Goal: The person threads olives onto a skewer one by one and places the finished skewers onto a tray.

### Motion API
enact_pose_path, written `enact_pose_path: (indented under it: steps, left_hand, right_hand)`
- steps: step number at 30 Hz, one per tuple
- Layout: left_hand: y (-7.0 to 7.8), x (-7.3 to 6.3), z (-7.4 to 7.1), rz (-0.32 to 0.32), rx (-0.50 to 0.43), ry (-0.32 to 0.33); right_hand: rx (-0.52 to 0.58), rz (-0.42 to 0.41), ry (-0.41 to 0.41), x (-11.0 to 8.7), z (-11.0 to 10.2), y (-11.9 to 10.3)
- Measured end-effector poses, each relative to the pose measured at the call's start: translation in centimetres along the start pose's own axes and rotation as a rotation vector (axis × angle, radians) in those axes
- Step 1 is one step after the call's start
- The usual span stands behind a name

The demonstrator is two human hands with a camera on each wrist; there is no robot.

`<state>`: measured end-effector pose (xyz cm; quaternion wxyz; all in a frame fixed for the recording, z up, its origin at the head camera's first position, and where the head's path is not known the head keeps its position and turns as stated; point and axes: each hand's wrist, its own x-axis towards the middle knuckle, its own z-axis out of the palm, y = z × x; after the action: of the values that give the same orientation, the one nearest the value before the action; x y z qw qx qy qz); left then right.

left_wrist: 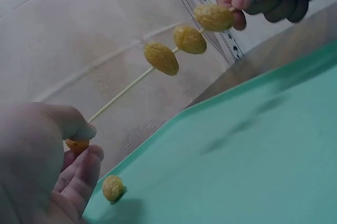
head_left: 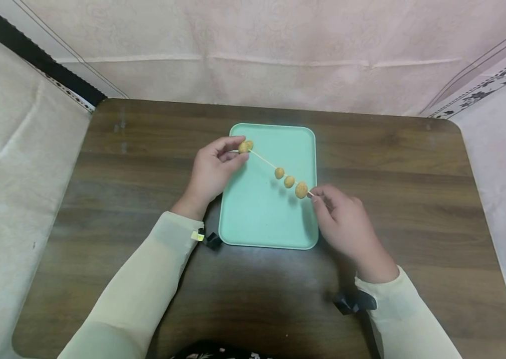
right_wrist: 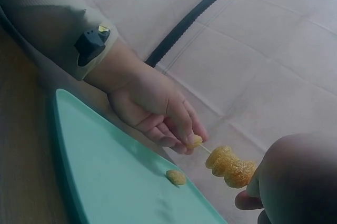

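Note:
A thin wooden skewer (head_left: 262,158) is held slantwise above a mint-green tray (head_left: 266,224). Three wrinkled golden-brown food balls, like baby potatoes, are threaded near its right end, the outermost ball (head_left: 301,190) beside my right hand (head_left: 347,224). That hand pinches the skewer's end between thumb and fingers. At the far end my left hand (head_left: 212,172) pinches another ball (left_wrist: 79,145) between thumb and fingertips, where the skewer meets it; whether the tip has passed through is hidden by the fingers. One loose ball (left_wrist: 112,187) lies on the tray below the left hand.
The tray sits on a dark brown wooden table (head_left: 123,224). Pale cloth (head_left: 253,40) hangs behind the table and on both sides. Each wrist wears a small black device, the left device (head_left: 212,241) beside the tray's near left corner.

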<state>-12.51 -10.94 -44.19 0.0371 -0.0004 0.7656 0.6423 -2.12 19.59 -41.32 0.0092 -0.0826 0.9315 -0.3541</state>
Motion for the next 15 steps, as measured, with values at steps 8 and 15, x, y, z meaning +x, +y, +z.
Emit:
enact_pose_path:
  steps: [8, 15]
  left_hand:
    - [0.12, -0.22, 0.31, 0.0, -0.2, -0.004]
    - [-0.4, -0.24, 0.57, 0.043, -0.168, 0.042]
  right_hand:
    - [0.002, 0.002, 0.001, -0.06, -0.06, 0.0]
    - [0.002, -0.018, 0.02, -0.21, -0.14, -0.23]
